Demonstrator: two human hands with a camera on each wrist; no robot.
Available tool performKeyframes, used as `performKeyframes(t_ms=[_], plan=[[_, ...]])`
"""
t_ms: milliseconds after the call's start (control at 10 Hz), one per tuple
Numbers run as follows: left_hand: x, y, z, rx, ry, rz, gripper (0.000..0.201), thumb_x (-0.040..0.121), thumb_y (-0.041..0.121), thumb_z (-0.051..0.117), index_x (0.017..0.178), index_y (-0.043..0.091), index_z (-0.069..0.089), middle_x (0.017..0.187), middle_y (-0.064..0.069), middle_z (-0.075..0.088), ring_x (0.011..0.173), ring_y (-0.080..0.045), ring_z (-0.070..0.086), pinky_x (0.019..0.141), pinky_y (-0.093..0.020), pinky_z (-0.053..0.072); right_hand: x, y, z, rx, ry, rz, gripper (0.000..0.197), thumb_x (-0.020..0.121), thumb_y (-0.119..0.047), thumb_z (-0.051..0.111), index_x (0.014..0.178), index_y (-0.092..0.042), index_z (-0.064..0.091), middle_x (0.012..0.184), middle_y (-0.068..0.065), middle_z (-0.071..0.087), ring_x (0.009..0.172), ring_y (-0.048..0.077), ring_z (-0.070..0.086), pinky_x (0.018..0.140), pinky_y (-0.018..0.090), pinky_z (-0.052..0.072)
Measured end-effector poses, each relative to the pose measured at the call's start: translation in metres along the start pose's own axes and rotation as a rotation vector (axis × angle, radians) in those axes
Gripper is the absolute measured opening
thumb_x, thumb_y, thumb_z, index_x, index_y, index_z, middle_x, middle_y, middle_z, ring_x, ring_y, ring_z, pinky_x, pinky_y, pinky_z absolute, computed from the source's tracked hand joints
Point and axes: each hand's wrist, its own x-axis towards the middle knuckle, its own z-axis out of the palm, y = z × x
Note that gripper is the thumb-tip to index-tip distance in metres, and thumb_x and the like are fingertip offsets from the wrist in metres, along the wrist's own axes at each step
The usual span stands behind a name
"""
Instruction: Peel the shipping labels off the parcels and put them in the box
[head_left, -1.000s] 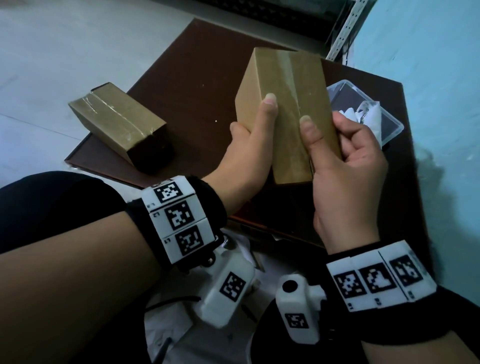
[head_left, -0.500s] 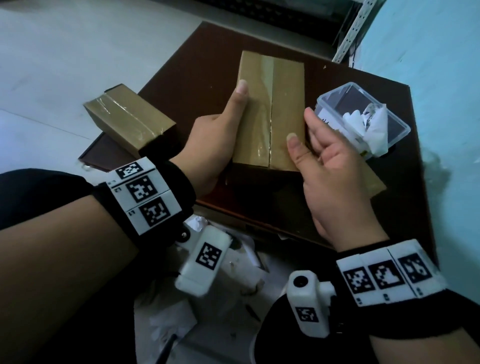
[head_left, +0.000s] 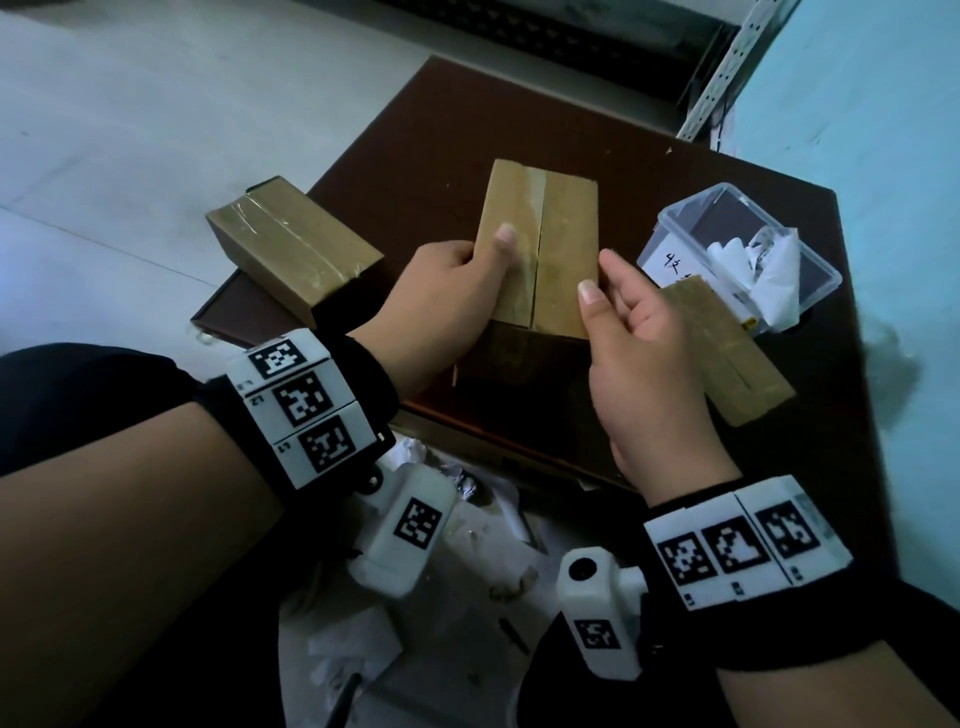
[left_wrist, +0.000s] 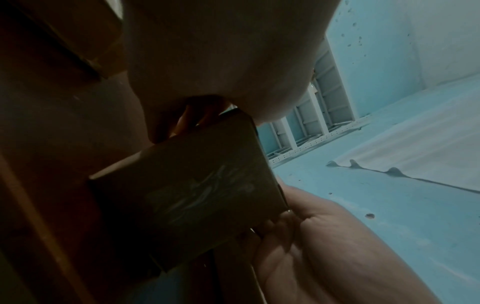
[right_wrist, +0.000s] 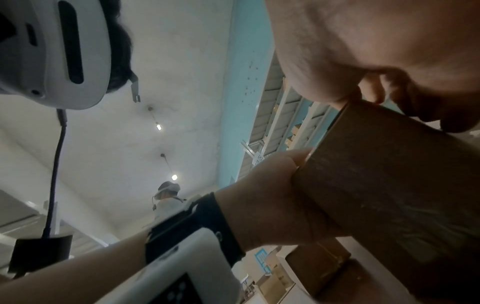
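Observation:
A taped brown parcel (head_left: 540, 249) stands on the dark brown table (head_left: 571, 130). My left hand (head_left: 467, 280) grips its left side, thumb on the top face. My right hand (head_left: 602, 280) holds the right edge, thumb on top and fingers down the side. No label shows on the faces I can see. The left wrist view shows the parcel's (left_wrist: 187, 195) dark end between both hands. In the right wrist view the parcel (right_wrist: 389, 195) sits under my right palm. A clear plastic box (head_left: 675, 223) with crumpled white labels (head_left: 769, 270) stands at the right.
A second taped parcel (head_left: 293, 254) overhangs the table's left edge. A flat brown parcel (head_left: 737, 364) lies behind my right hand, against the plastic box. Paper scraps (head_left: 467, 545) litter the floor below the near edge. A metal shelf upright (head_left: 727, 67) and a turquoise wall lie to the right.
The parcel was held up and tilted; it has come down to stand on the table, farther from me. My right hand loosened on the way and now holds the right edge.

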Motion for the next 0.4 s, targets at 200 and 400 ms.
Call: performKeyframes(t_ms=[200,400], plan=[[0.004,0.005,0.001,0.065,0.039,0.057,0.029,0.102,0.045,0.058,0.115,0.02,0.065,0.108,-0.003,0.073,0.097,-0.021,0.074,0.089,-0.049,0.063,-0.003,-0.019,-0.008,-0.26,0.215,-0.204,0.016,0.097,-0.021,0.077,0.097,-0.031,0.064,0.094,-0.012,0.064,0.084,-0.002,0.062,0.073,0.007,0.051],[-0.007,0.017,0.003,0.414,0.315,0.497,0.033,0.103,0.039,0.061,0.124,0.014,0.061,0.127,-0.002,0.058,0.118,-0.019,0.052,0.102,-0.029,0.044,-0.007,-0.037,-0.013,-0.399,0.31,-0.169,0.044,0.093,-0.004,0.063,0.062,-0.019,0.036,0.061,-0.002,0.039,0.048,0.007,0.035,0.045,0.014,0.032]])
